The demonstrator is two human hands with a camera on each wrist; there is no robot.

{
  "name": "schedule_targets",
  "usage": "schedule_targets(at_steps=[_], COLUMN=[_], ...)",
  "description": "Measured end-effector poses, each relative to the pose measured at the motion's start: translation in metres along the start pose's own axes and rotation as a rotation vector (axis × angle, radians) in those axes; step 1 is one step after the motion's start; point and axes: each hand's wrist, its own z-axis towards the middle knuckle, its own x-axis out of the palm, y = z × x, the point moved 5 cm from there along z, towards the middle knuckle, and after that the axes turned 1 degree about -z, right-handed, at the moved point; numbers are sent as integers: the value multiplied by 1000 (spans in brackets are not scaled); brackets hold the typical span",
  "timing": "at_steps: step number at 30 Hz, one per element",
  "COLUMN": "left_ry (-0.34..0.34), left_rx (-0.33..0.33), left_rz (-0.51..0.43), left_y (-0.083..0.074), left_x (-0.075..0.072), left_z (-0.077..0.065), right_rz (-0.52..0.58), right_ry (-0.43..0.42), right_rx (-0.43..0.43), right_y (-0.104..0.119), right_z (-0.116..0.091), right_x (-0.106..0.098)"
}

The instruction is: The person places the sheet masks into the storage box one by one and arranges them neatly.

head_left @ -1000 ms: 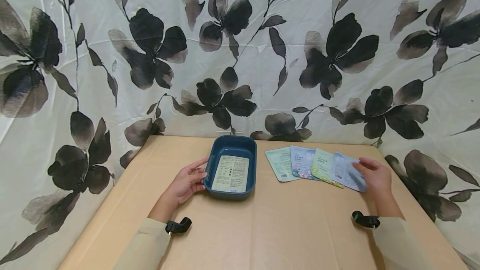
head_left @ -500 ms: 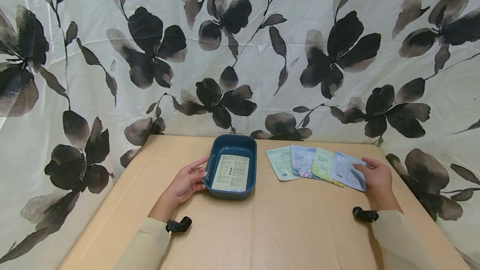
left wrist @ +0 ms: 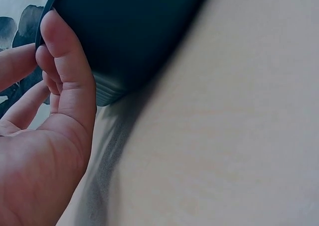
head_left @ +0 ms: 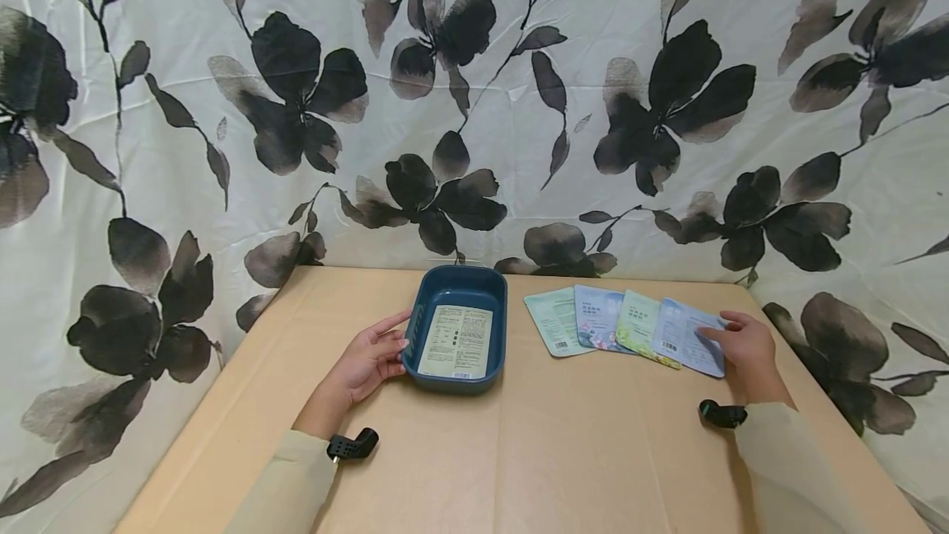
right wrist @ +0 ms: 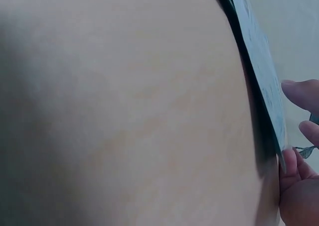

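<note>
A dark blue plastic box stands on the table, with a cream printed sheet or packet lying inside. My left hand is at its left side, fingertips touching the rim and outer wall; in the left wrist view the fingers are softly bent against the wall. On the right, flat sachets overlap in a fan: mint, lilac-blue, pale green and light blue. My right hand touches the light blue sachet's right edge, its thumb apart in the right wrist view.
The tan table has its back edge against a white floral curtain, which also hangs at both sides. Black wrist cameras are worn on both wrists. The box and sachets stand apart near the back.
My right hand has shifted slightly at the light blue sachet's right edge. The left hand, box and other sachets stay in place; the head view has tilted slightly.
</note>
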Motion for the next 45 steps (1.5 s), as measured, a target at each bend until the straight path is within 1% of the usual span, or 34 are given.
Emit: schedule_targets(at_steps=[8,15,25,35,42,45], left_ry=[-4,-6,4,10,10,11], left_rx=[-1,-3,-9,-9,-11,-11], left_rz=[10,11,7,0,0,-4], left_y=[1,1,-1,1,0,-1], left_x=[-1,-1,-3,-4,-4,-3], left_z=[1,1,-2,-3,-4,-4], right_rz=[-64,-57,-60,-64,-32,-38], right_ry=[-18,-10,24,-3,10,10], right_rx=[-28,20,47,54,82,72], right_y=[1,-3,-3,-1,0,0], right_z=[3,10,3,-3,-5,-4], right_x=[0,4,4,3,4,4])
